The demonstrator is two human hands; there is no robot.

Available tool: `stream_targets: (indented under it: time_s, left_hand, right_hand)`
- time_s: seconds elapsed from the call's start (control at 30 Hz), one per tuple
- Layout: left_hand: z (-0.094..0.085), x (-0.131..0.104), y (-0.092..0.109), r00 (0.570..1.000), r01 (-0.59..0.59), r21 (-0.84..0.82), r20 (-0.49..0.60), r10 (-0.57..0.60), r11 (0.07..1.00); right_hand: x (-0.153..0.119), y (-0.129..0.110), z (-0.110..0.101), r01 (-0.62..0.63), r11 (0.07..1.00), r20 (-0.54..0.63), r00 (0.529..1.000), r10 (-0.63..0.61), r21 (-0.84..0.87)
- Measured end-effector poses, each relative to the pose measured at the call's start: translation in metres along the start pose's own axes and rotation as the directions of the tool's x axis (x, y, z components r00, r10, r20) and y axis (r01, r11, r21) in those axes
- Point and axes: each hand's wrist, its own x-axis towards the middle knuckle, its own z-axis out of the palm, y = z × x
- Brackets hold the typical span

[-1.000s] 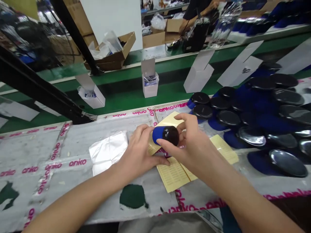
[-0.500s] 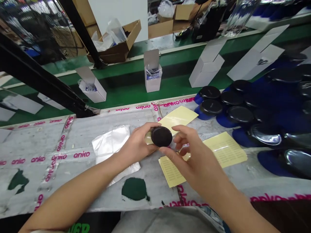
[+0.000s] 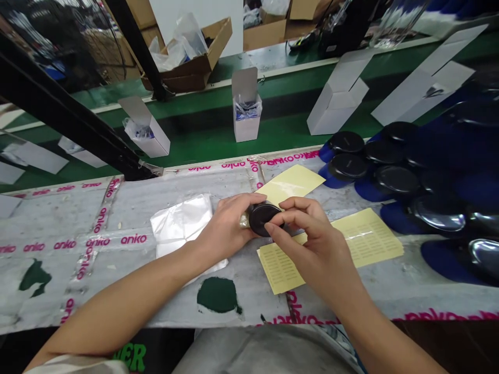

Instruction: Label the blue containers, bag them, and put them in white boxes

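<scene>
My left hand (image 3: 234, 221) is wrapped round a small round item with a glossy black disc-shaped top (image 3: 262, 221) and a pale yellowish side. The black top faces up toward me. My right hand (image 3: 312, 228) has its thumb and fingertips drawn together at the right edge of that top. Whether something thin lies between those fingertips I cannot make out. Beneath and beside the right hand lie yellow label sheets (image 3: 280, 267) with rows of small print. A stack of clear plastic bags (image 3: 181, 223) rests just left of my left hand.
At right stand many blue items with black round tops (image 3: 397, 179). Beyond the table edge, open white boxes (image 3: 247, 124) sit on a green conveyor (image 3: 202, 127). A black post (image 3: 78, 114) slants across the left. A cardboard box (image 3: 187, 70) holds plastic bags at the back.
My right hand has moved left onto the edge of the black top, its fingers closing together. The black top has tilted slightly. The whole view has shifted a little.
</scene>
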Motion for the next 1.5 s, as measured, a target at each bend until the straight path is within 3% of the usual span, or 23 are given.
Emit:
stream_targets:
  time_s: [0.27,0.77,1.03,1.33,1.4,1.5]
  left_hand:
    - [0.002,0.000,0.000,0.999,-0.036,0.037,-0.015,0.037,0.999]
    - [0.002,-0.001,-0.001,0.999,-0.052,0.047,0.001,0.052,0.998]
    - [0.002,0.000,0.000,0.999,-0.040,0.054,0.006,0.040,0.998]
    - [0.001,-0.002,0.000,0.996,-0.087,0.111,0.008,0.086,0.990]
    - [0.001,-0.003,-0.001,0.995,-0.102,0.116,0.009,0.102,0.988]
    - [0.001,-0.003,0.000,0.995,-0.100,0.126,0.019,0.098,0.987]
  right_hand:
    - [-0.003,-0.001,0.006,0.123,0.988,-0.049,0.991,-0.128,-0.094]
    - [-0.002,-0.008,0.002,0.065,0.997,0.003,0.998,-0.065,-0.038]
    - [-0.006,0.000,0.008,0.226,0.954,-0.060,0.968,-0.242,-0.198]
    - [-0.008,0.000,0.013,0.261,0.939,-0.072,0.957,-0.282,-0.223]
    - [-0.006,0.002,0.012,0.221,0.963,-0.076,0.969,-0.234,-0.151]
    - [0.002,0.006,0.003,-0.010,0.994,-0.023,1.000,0.012,0.112]
